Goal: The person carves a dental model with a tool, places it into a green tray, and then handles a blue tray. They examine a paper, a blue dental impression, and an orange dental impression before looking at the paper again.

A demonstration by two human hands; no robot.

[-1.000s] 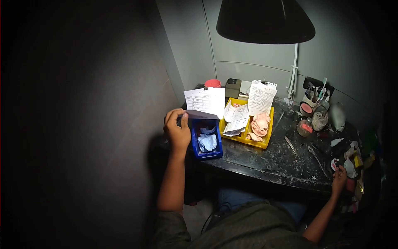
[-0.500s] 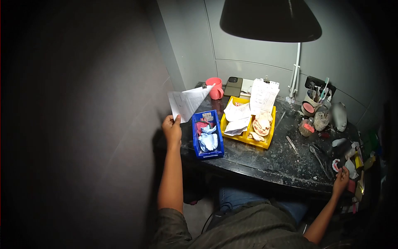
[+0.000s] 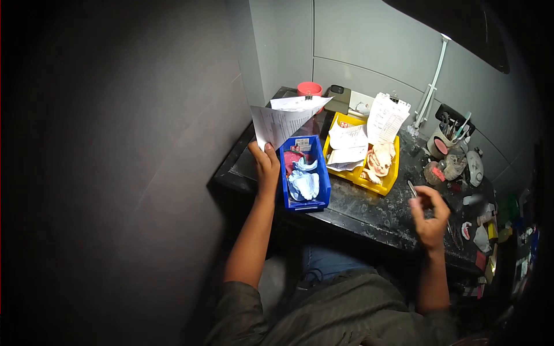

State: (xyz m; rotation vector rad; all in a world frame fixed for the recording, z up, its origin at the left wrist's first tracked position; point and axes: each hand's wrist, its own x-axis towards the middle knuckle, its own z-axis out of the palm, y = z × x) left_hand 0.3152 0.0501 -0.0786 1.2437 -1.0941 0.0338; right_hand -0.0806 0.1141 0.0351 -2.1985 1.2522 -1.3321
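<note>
My left hand (image 3: 266, 166) grips the lower edge of a sheaf of printed papers (image 3: 284, 124), pinched between thumb and fingers, at the left side of the desk. Just right of that hand stands a blue bin (image 3: 326, 193) with pale blue dental casts (image 3: 303, 185) and a pink piece (image 3: 293, 160) in it. Over the front of the desk is my right hand (image 3: 431, 219), its thumb and fingers curved and apart, nothing seen between them. Beyond its fingertips a slim metal tool (image 3: 411, 188) lies on the desk, partly hidden by the hand.
A yellow bin (image 3: 393, 183) holds cream dental casts (image 3: 381, 160) and folded papers (image 3: 348, 138). Behind stand a pink mug (image 3: 310, 89) and a phone (image 3: 337, 99). Tool cup (image 3: 440, 145), jars and small pieces crowd the right side. A lamp (image 3: 461, 29) hangs above.
My right hand has come left from the cluttered right edge to the front middle of the desk. My left hand still holds the papers, now closer to the blue bin. The view has shifted.
</note>
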